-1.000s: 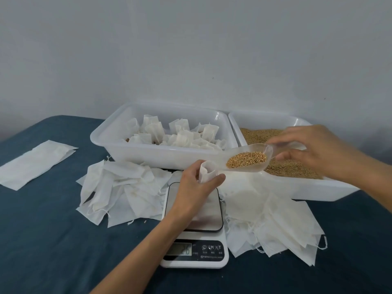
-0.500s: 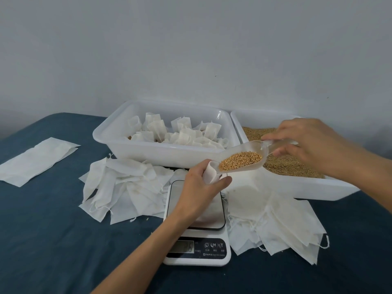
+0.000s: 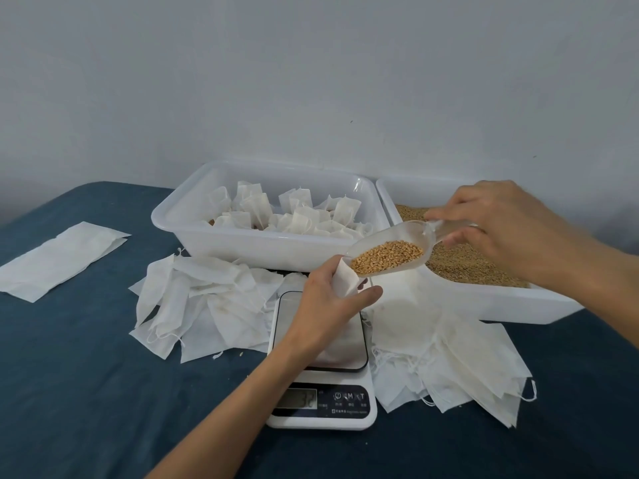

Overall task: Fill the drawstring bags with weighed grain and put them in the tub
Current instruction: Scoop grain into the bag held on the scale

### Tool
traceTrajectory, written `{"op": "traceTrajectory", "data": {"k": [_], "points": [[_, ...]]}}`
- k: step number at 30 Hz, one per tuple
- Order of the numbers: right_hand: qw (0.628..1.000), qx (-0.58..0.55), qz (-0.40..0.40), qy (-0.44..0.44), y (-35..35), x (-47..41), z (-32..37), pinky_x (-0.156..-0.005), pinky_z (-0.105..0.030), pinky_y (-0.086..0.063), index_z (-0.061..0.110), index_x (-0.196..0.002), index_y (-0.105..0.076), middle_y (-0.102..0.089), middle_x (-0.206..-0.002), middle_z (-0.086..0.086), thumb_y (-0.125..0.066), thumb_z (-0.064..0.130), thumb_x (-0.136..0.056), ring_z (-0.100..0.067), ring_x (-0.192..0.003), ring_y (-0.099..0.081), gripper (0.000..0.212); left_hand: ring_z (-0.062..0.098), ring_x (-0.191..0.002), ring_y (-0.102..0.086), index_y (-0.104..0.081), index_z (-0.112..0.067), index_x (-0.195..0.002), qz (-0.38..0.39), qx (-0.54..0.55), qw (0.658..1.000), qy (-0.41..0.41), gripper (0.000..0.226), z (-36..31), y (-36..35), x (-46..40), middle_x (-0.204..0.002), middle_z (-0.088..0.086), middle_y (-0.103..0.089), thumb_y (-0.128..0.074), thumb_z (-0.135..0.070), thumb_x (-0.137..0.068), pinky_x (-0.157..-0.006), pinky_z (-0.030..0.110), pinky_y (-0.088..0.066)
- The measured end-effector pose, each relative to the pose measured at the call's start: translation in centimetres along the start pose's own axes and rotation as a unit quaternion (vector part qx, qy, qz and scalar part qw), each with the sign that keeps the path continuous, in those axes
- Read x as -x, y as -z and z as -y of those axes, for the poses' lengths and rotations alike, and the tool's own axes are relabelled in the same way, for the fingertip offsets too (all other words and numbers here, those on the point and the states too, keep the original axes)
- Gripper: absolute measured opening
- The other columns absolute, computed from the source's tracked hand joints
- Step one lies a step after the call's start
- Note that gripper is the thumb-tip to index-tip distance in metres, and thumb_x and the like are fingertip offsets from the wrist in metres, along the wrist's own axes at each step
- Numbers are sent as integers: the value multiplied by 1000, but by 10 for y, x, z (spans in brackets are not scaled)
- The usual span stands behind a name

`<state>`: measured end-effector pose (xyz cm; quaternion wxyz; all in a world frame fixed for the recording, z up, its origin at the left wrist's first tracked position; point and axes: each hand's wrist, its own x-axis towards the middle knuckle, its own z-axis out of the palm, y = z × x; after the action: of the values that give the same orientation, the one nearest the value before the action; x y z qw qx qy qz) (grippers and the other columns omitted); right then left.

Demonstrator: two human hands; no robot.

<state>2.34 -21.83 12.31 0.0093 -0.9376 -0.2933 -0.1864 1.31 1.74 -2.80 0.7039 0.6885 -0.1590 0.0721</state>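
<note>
We work on a desk (image 3: 86,392) under a dark blue cloth, with free room at its front and left. At the back, the tub (image 3: 262,248) of filled bags and the grain tray (image 3: 484,302) stand side by side, their rims just beside each other. The scale (image 3: 321,375) sits in front, flanked by loose heaps of empty bags (image 3: 207,305) that could snag a sleeve. Our left hand (image 3: 332,302) grips the drawstring bag (image 3: 345,281) near its mouth above the scale; the bag looks thin and limp, so we judge it must be held open at the rim. Our right hand (image 3: 501,229) pinches the handle of the clear scoop (image 3: 390,254), its lip touching the bag mouth. The grain (image 3: 387,257) is loose and would spill easily.
</note>
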Motion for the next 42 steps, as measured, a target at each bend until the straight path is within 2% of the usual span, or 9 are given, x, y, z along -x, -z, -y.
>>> {"op": "traceTrajectory", "data": {"k": [4, 12, 19, 23, 27, 37, 42], "points": [[1000, 11, -9, 10, 1, 0, 3, -84, -52, -47, 18, -116, -77, -69, -90, -8, -79, 9, -85, -32, -82, -61, 32, 5, -85, -68, -69, -22, -102, 4, 17, 1000, 5, 27, -1, 0, 0, -86, -18, -72, -83, -24, -79, -78, 16, -49], [1000, 9, -11, 2, 0, -1, 4, -87, -53, -45, 18, -117, -76, -69, -92, -8, -79, 11, -84, -32, -83, -61, 34, 7, -90, -70, -69, -20, -104, 2, 25, 1000, 13, 29, -2, 1, 0, -89, -14, -73, -83, -24, -79, -80, 18, -52], [1000, 20, -15, 0, 1, -1, 6, -93, -49, -41, 19, -119, -75, -70, -96, -6, -79, 12, -84, -31, -88, -61, 36, 9, -91, -70, -69, -22, -105, -1, 29, 999, 20, 32, -3, 0, 1, -90, -13, -74, -84, -27, -78, -83, 21, -54], [1000, 13, -12, -4, 1, -1, 6, -94, -48, -40, 20, -120, -75, -69, -96, -5, -78, 12, -85, -29, -89, -60, 36, 14, -97, -73, -70, -22, -108, -6, 40, 999, 24, 34, -3, 1, 0, -96, -7, -77, -84, -26, -78, -83, 20, -55], [1000, 14, -13, -1, 0, 0, 6, -93, -52, -43, 19, -118, -75, -70, -94, -7, -79, 10, -84, -30, -87, -60, 35, 16, -99, -74, -71, -21, -110, -5, 40, 999, 27, 33, -3, 1, 0, -98, -4, -78, -83, -25, -79, -86, 24, -58], [1000, 22, -16, 3, -1, -1, 7, -92, -50, -41, 16, -117, -76, -70, -95, -9, -78, 10, -85, -33, -87, -60, 33, 12, -98, -74, -72, -23, -111, -7, 42, 998, 35, 31, -5, 3, -1, -100, -4, -79, -83, -21, -82, -81, 17, -54], [1000, 22, -14, -6, 2, -1, 9, -93, -50, -41, 17, -119, -75, -70, -97, -8, -78, 11, -86, -34, -90, -61, 34, 5, -92, -72, -72, -25, -106, -5, 34, 998, 51, 26, -11, 5, 0, -99, -6, -79, -84, -22, -83, -72, 15, -51]]}}
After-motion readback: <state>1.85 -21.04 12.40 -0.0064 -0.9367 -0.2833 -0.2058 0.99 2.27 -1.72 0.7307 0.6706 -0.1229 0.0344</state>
